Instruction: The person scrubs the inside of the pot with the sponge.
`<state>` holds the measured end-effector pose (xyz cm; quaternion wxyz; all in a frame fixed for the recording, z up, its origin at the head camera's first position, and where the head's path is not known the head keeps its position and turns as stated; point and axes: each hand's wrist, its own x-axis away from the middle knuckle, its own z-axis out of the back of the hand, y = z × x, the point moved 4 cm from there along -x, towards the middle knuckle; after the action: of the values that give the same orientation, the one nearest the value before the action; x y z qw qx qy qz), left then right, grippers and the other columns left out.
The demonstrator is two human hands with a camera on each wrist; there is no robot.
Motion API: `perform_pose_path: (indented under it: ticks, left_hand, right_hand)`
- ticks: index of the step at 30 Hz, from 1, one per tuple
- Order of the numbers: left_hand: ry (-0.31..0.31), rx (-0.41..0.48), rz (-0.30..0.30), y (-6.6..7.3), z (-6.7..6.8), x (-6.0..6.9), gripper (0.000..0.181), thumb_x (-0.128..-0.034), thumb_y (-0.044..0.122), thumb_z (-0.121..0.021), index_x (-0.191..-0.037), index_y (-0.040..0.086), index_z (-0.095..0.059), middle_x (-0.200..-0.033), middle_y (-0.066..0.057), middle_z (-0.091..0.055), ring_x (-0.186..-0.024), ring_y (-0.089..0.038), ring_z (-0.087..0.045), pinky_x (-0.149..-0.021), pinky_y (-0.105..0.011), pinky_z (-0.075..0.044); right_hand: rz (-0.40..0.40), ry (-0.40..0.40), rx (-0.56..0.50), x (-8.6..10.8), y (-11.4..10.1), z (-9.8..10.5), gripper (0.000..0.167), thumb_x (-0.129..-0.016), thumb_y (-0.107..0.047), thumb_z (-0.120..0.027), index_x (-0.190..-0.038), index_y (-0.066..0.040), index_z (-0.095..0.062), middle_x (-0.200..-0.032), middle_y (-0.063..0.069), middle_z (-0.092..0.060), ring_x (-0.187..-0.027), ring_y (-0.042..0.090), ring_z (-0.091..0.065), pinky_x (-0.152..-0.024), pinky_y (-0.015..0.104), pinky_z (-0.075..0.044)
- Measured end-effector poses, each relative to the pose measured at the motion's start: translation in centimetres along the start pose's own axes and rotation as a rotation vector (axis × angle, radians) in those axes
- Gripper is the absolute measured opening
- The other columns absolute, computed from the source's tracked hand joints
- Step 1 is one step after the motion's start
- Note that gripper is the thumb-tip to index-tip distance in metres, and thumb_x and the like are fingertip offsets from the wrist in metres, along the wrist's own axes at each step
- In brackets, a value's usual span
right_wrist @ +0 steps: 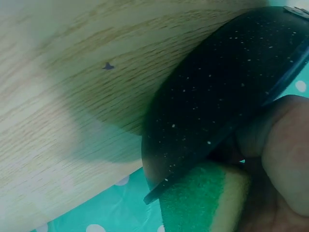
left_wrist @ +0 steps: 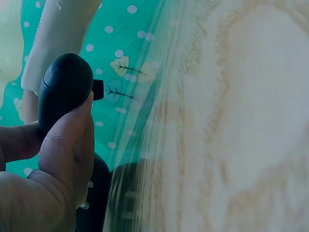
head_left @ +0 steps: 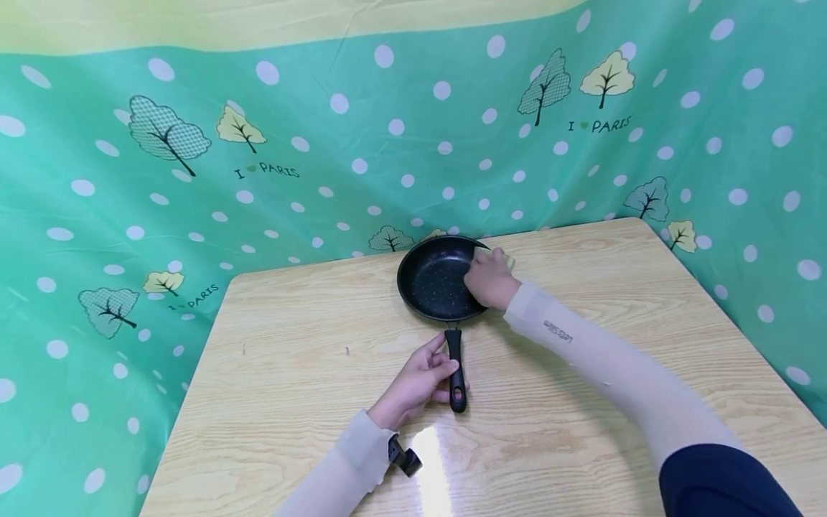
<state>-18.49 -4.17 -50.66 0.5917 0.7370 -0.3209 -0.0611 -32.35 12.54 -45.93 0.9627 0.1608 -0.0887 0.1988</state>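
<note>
Currently L hand [head_left: 421,378] grips handle [head_left: 456,348] (prob. best hold) of speckled frying pan [head_left: 439,281] just ahead, likely stiff, mid-wt; R hand [head_left: 492,280] pinches scouring sponge [right_wrist: 203,200] by rim [right_wrist: 166,185], prob. soft.

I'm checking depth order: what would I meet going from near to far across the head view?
Black wrist device → frying pan handle → frying pan bowl → green polka-dot fabric

Speckled black pan [head_left: 441,281], green-and-yellow sponge [right_wrist: 203,199]
</note>
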Motion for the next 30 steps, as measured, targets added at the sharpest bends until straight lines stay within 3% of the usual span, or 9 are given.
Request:
perform_pose_path:
  ticks: [6,13,21,26,30]
  left_hand:
    - [-0.003,0.007,-0.002,0.1,0.0,0.1,0.072,-0.1085,-0.003,-0.049,-0.169,0.004,-0.011,-0.109,-0.015,-0.060,-0.084,-0.024,-0.074,-0.069,-0.037,-0.068]
    - [-0.002,0.008,0.000,0.0,0.0,0.1,0.072,-0.1084,-0.003,-0.049,-0.169,0.003,-0.010,-0.111,-0.018,-0.061,-0.084,-0.024,-0.073,-0.069,-0.037,-0.068]
    - [0.007,0.005,0.003,0.1,0.0,0.0,0.072,-0.1083,-0.002,-0.049,-0.169,0.003,-0.010,-0.110,-0.014,-0.061,-0.087,-0.026,-0.074,-0.070,-0.038,-0.068]
    - [-0.007,0.003,0.007,0.0,0.1,0.0,0.072,-0.1087,-0.002,-0.049,-0.169,0.003,-0.010,-0.109,-0.013,-0.060,-0.085,-0.024,-0.074,-0.070,-0.037,-0.068]
    - [-0.019,-0.004,0.004,0.0,0.1,0.0,0.072,-0.1087,-0.002,-0.048,-0.169,0.004,-0.011,-0.108,-0.012,-0.059,-0.084,-0.024,-0.073,-0.071,-0.037,-0.068]
  right_hand:
    - [0.002,-0.050,-0.049,0.7,-0.1,0.6,0.023,-0.101,-0.009,-0.066,-0.121,-0.007,-0.078,-0.132,0.020,-0.069,-0.123,0.037,-0.052,-0.099,0.057,-0.040]
    - [0.004,-0.143,-0.101,1.2,-0.4,1.5,0.021,-0.100,-0.010,-0.068,-0.119,-0.009,-0.078,-0.125,0.015,-0.072,-0.116,0.036,-0.054,-0.103,0.057,-0.039]
    - [0.019,-0.246,-0.206,1.6,-0.2,2.1,0.030,-0.104,-0.011,-0.060,-0.131,-0.006,-0.072,-0.134,0.017,-0.068,-0.114,0.034,-0.057,-0.109,0.057,-0.038]
    - [0.047,-0.265,-0.292,1.9,-0.1,2.3,0.033,-0.104,-0.007,-0.056,-0.134,-0.005,-0.070,-0.137,0.017,-0.067,-0.117,0.032,-0.059,-0.115,0.058,-0.036]
    - [0.081,-0.254,-0.362,2.1,0.0,2.3,0.029,-0.104,-0.007,-0.055,-0.127,-0.005,-0.073,-0.133,0.014,-0.070,-0.113,0.029,-0.062,-0.122,0.066,-0.030]
